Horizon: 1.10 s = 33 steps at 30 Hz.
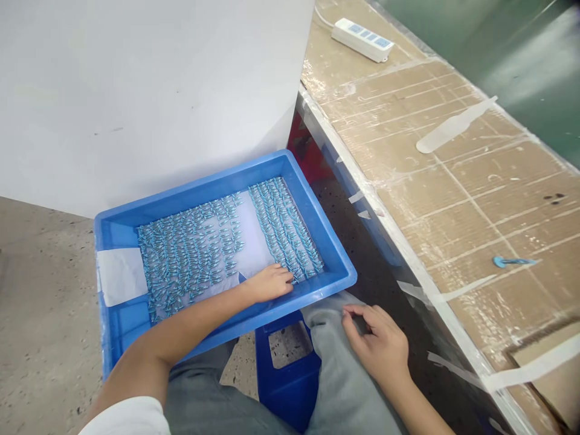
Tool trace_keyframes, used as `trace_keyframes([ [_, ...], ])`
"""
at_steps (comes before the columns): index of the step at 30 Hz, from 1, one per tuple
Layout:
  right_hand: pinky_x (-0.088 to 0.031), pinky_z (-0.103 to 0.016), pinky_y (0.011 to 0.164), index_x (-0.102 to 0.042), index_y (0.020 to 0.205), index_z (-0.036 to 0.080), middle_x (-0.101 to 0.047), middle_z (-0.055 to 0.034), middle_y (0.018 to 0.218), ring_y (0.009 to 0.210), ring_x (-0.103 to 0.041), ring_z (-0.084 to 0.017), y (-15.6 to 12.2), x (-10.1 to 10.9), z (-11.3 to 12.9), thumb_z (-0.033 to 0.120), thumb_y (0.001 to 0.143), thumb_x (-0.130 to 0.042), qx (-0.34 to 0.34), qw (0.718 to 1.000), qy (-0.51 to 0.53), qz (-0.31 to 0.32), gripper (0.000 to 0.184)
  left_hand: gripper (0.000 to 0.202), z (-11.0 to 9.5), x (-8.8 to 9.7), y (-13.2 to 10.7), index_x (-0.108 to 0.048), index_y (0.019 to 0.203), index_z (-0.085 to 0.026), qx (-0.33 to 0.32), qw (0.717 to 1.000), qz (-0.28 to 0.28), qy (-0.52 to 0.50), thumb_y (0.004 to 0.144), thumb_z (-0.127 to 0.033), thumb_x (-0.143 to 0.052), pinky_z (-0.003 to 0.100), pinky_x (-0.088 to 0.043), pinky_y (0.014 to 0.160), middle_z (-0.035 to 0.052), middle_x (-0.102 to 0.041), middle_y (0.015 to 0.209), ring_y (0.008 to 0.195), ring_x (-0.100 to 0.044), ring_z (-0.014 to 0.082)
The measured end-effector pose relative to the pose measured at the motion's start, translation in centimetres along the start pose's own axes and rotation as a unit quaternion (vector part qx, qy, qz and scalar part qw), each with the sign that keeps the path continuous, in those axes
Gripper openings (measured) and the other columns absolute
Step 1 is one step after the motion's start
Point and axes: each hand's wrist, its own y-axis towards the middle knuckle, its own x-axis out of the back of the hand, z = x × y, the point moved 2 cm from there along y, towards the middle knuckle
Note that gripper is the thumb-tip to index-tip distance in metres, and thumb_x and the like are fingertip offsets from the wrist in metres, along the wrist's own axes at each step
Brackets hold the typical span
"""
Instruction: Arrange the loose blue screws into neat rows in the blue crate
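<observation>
My left hand [272,282] reaches into a blue plastic tray [317,208], its fingers curled down at the near end of the right-hand rows of small blue parts [285,229]. Whatever its fingertips pinch is hidden. Many more of these thin, pointed pieces [181,254] stand in close rows on the tray's left side. Between the two groups shows a strip of pale lining [254,229]. Above my right knee is my right hand [380,341], thumb and forefinger curved together in a loop, with nothing visible in them.
A cardboard-covered table [408,181] runs along the right, bearing a white power strip [362,39], a pale flat strip [455,125] and a blue piece [514,261]. White paper [122,276] hangs over the tray's left rim. A blue stool [287,386] stands below; a white panel [181,90] rises behind.
</observation>
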Motion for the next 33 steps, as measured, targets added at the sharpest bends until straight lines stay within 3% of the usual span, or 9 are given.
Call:
trace_keyframes([
  [3,-0.048,-0.028,0.063,-0.071,0.087,0.023,-0.071,0.0004,0.078,0.063,-0.058,-0.013,0.04,0.0,-0.15,0.03,0.088,-0.063,-0.007,1.0,-0.002,0.004,0.011,0.015,0.11,-0.08,0.21,-0.065,0.083,-0.018,0.003,1.0,-0.003,-0.013,0.095,-0.019,-0.057,0.034,-0.037,0.07,0.0049,-0.062,0.083,0.08,-0.056,0.0167],
  [9,-0.048,-0.028,0.062,-0.07,0.086,0.023,-0.071,0.0008,0.078,0.063,-0.058,-0.013,0.15,0.1,-0.08,0.028,0.088,-0.062,-0.005,1.0,0.0,0.0,0.009,0.019,0.4,0.46,-0.08,-0.063,0.11,-0.019,0.031,0.997,0.007,-0.072,0.099,-0.019,-0.047,0.034,-0.043,0.077,0.0062,-0.067,0.094,0.09,-0.062,0.0182],
  [15,-0.047,-0.028,0.061,-0.069,0.087,0.024,-0.072,0.0011,0.08,0.062,-0.058,-0.013,0.16,0.2,0.05,0.027,0.088,-0.063,0.0,1.0,0.003,0.0,0.007,0.021,0.58,0.22,-0.03,-0.061,0.113,-0.018,0.034,0.995,0.032,-0.084,0.099,-0.019,-0.046,0.032,-0.046,0.079,0.0057,-0.069,0.097,0.091,-0.064,0.0179],
  [33,-0.046,-0.027,0.061,-0.07,0.088,0.023,-0.07,0.002,0.078,0.062,-0.057,-0.012,0.17,0.31,0.16,0.026,0.089,-0.063,0.003,1.0,0.008,-0.003,0.007,0.01,-0.04,0.33,-0.3,-0.061,0.087,-0.018,0.005,0.999,0.042,-0.002,0.095,-0.017,-0.055,0.033,-0.042,0.071,0.0045,-0.062,0.085,0.079,-0.059,0.017],
])
